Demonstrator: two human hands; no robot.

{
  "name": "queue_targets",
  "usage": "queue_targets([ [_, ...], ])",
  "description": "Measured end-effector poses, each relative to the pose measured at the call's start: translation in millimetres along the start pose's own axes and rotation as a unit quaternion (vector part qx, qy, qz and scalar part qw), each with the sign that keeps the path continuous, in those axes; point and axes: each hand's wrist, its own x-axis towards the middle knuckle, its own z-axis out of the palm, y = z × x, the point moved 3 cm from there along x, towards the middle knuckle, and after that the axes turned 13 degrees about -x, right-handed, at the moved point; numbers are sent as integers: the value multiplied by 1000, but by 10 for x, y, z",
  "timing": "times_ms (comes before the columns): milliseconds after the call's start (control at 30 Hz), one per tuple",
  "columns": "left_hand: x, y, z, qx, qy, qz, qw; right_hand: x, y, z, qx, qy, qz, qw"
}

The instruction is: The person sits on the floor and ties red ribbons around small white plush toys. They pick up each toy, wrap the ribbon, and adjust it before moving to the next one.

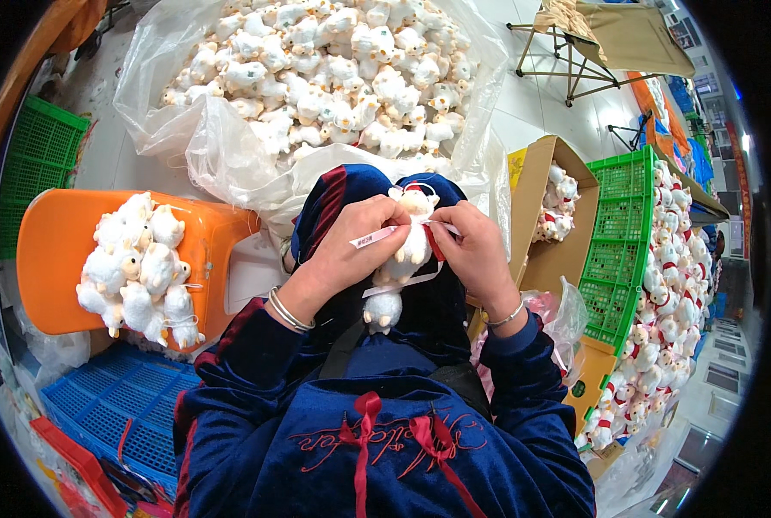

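Above tiled floor (525, 116), 2 hands (356, 242) (475, 252) pinch ribbon (373, 237), seemingly around the plush (415, 248) between them.

Between the left hand (357, 240) and the right hand (477, 250), a plush toy (413, 246) fills the room. An orange stool (49, 276) bars the middle left, a cardboard box (528, 198) the middle right. In the upper right, floor (536, 112) leaves a passage between plastic bag (217, 147) and folding chair (644, 39).

2 hands (351, 240) (473, 250), 1 orange stool (53, 263), 1 blue crate (118, 404)
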Motion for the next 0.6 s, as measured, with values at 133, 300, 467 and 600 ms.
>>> queue_targets([
  [133,4,-3,1,-10,-5,-18,1000,75,14,29,2,6,-18,1000],
  [300,-30,8,-31,-38,3,-89,995,179,20,-6,10,-26,-4,1000],
  [467,-74,49,-63,-43,9,-79,996,150,135,66,102,-53,65,991],
  [600,-85,23,-64,-71,13,-107,992,163,111,65,125,-109,89,982],
])
